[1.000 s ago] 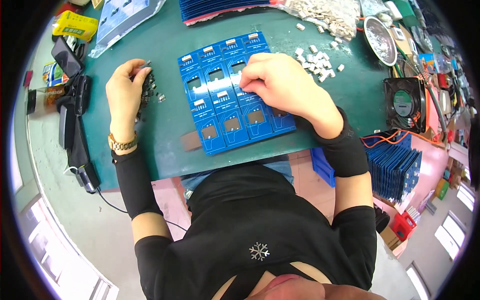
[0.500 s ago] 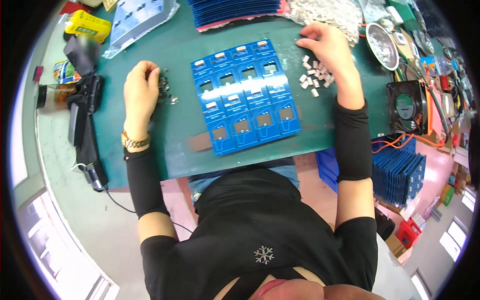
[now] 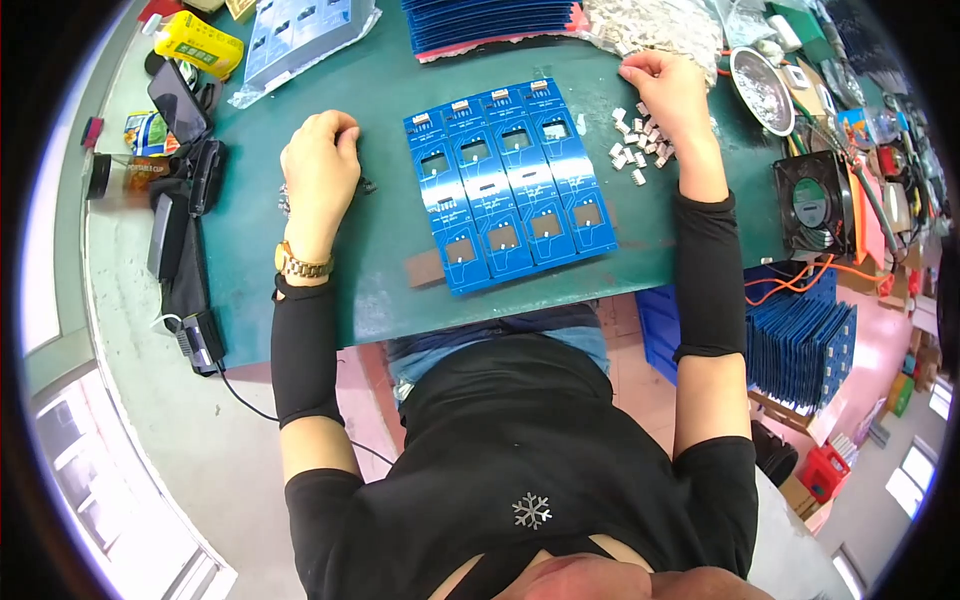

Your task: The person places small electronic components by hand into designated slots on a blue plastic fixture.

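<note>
A blue circuit board panel (image 3: 500, 235) lies flat on the green table mat, with white connectors along its far edge and rectangular cut-outs. To its left my left hand (image 3: 322, 165) rests with curled fingers over a pile of small dark parts (image 3: 284, 200), hiding most of them; whatever those fingers hold is hidden. On the other side, my right hand (image 3: 672, 95) hovers beyond a heap of small white connectors (image 3: 640, 142). Its thumb and index finger are pinched together, and anything between them is too small to make out.
A stack of blue boards (image 3: 490, 28) stands at the back, beside a bag of white connectors (image 3: 665, 28). A metal bowl (image 3: 763, 92) and a black fan (image 3: 815, 205) are at right. Wrapped boards (image 3: 305, 40), a yellow bottle (image 3: 197, 45) and a phone (image 3: 180, 103) are at left.
The whole view has shifted slightly. My left hand has moved right over the dark parts. My right thumb and finger, apart before, have come together.
</note>
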`<state>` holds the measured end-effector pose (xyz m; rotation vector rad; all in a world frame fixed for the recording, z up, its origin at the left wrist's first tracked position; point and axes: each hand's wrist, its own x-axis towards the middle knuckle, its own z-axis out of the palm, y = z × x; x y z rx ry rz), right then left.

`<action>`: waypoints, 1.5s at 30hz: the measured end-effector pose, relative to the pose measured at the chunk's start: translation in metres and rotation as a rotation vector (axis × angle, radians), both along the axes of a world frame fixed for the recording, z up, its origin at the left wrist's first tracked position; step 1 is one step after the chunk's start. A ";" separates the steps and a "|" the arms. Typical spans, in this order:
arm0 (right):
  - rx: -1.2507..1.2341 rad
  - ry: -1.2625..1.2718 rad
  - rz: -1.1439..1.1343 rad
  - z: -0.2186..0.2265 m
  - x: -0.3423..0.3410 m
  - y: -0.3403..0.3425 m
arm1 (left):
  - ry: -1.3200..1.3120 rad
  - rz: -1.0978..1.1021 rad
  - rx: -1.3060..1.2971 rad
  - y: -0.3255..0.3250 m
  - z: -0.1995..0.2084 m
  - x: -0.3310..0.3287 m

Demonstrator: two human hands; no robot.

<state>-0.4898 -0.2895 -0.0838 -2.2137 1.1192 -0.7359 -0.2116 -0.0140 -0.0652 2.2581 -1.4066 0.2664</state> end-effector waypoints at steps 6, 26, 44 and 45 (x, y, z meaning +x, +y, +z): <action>0.022 -0.303 0.377 0.026 -0.005 0.043 | 0.515 -0.075 -0.178 -0.001 0.015 -0.032; -0.148 -0.083 0.615 0.018 -0.011 0.093 | 0.363 -0.433 -0.233 -0.004 0.015 -0.064; -0.111 -0.075 0.527 0.018 -0.011 0.098 | 0.399 -0.380 -0.198 -0.003 0.015 -0.065; -0.103 -0.075 0.537 0.018 -0.012 0.097 | 0.401 -0.375 -0.199 -0.003 0.014 -0.065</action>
